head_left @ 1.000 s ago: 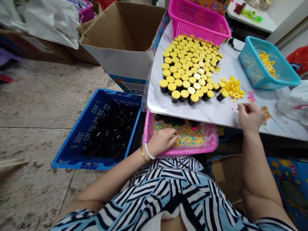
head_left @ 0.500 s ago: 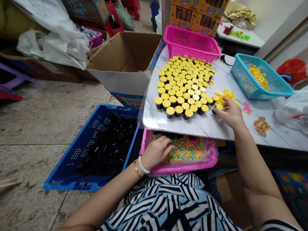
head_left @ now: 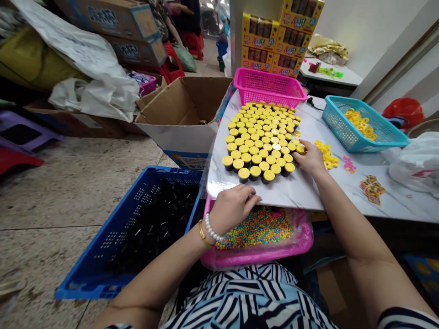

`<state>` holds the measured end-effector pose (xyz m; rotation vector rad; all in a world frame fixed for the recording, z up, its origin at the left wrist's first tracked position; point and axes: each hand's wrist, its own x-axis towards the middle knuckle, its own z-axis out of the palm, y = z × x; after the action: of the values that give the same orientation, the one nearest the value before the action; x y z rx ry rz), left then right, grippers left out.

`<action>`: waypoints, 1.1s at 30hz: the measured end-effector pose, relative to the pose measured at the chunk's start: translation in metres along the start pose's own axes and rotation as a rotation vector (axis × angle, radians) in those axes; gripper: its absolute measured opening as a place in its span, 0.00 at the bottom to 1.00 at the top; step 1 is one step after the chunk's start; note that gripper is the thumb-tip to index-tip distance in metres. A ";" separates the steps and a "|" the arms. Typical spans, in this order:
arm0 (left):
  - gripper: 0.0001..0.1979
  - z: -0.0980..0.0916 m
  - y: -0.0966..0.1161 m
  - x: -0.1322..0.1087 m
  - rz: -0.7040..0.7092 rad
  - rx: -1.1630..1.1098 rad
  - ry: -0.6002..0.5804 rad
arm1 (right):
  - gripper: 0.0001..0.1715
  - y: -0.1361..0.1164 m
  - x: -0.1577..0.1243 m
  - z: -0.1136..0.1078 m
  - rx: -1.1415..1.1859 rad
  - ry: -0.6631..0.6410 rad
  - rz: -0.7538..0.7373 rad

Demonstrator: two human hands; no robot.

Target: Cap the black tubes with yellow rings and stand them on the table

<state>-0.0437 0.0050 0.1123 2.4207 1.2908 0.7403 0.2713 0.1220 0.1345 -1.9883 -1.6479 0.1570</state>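
My right hand (head_left: 311, 159) is at the right side of a close-packed group of small black cups with yellow lids (head_left: 262, 141). Its thumb and fingers close around one yellow-lidded cup (head_left: 300, 149) at the group's edge. Just right of that hand lies a pile of yellow plastic rings (head_left: 325, 154). My left hand (head_left: 231, 208) is over the left part of a pink tray (head_left: 298, 244), by the table's front edge, with curled fingers; whatever they hold is hidden. Multicoloured candy beads (head_left: 260, 228) fill the tray.
Left of the tray stands a blue crate (head_left: 103, 256) of black pieces; behind it, an open carton (head_left: 181, 132). On the table (head_left: 291, 196) are a pink basket (head_left: 270, 84), a teal basket (head_left: 366, 132) with yellow rings, pink pieces (head_left: 349, 164) and small printed cards (head_left: 372, 189).
My right hand has brought the yellow-lidded cup leftward from beside the ring pile to the group. My left hand has risen from inside the tray towards the table edge. The view has tilted up.
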 end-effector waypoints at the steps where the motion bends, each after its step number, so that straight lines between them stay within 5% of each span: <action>1: 0.13 0.001 0.000 0.006 -0.011 0.016 -0.012 | 0.43 -0.001 0.001 0.002 0.014 -0.002 -0.003; 5: 0.13 0.002 0.000 0.010 0.006 0.032 0.024 | 0.51 0.003 -0.006 -0.007 0.088 -0.006 -0.024; 9: 0.11 0.015 -0.005 -0.027 0.181 -0.128 0.024 | 0.34 0.034 -0.033 -0.042 0.028 0.165 -0.051; 12: 0.12 0.031 -0.014 -0.063 0.185 -0.100 -0.252 | 0.23 0.062 -0.050 -0.068 -0.219 0.217 -0.058; 15: 0.11 0.042 -0.025 -0.087 0.028 0.082 -0.639 | 0.26 0.082 -0.055 -0.070 -0.307 0.111 -0.067; 20: 0.12 0.042 -0.030 -0.096 -0.031 -0.003 -0.814 | 0.32 0.089 -0.074 -0.046 -0.478 0.102 -0.260; 23: 0.11 0.040 -0.025 -0.085 -0.005 -0.003 -0.716 | 0.29 0.083 -0.100 -0.043 -0.406 0.138 -0.317; 28: 0.16 0.056 -0.033 -0.042 -0.005 0.041 -0.340 | 0.25 0.065 -0.129 -0.051 -0.251 0.136 -0.388; 33: 0.17 0.078 -0.040 -0.024 -0.041 0.133 -0.392 | 0.22 0.056 -0.136 -0.062 -0.201 0.110 -0.340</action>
<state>-0.0381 0.0054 0.0214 2.4685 1.2538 0.1560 0.3135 -0.0320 0.1258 -1.7838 -1.9611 -0.2482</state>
